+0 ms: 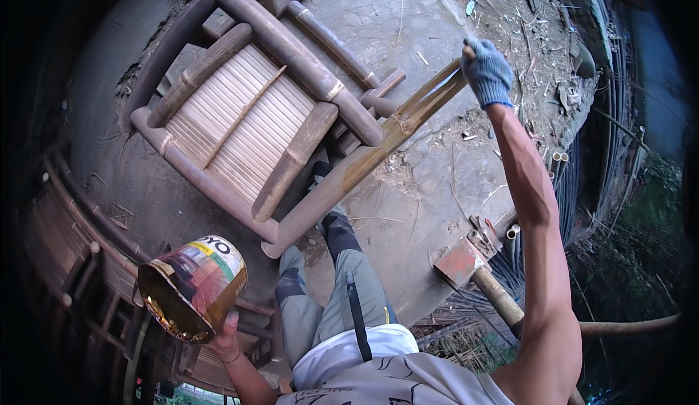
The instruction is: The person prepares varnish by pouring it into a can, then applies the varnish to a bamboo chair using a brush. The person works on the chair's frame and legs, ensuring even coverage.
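Note:
My left hand point(227, 338) holds a tilted paint can point(218, 259) from below at the lower left. The can has a printed picture label, and its open mouth shows a glossy amber coating inside. At the upper right my right hand point(488, 71), in a blue-grey knit glove, is closed at the far end of a bamboo pole point(328, 181). A small tan bit shows at its fingers; what they grip is hidden. The pole's far half looks wet and yellow-brown, its near half dull. Beside it lies a bamboo chair point(240, 113) with a slatted panel and thick dark poles.
An axe-like tool with a reddish head point(460, 261) and wooden handle stands right of my legs. More bamboo furniture point(58, 237) is at the left. Long thin rods point(615, 135) lie along the right edge. Shavings litter the concrete floor point(429, 194).

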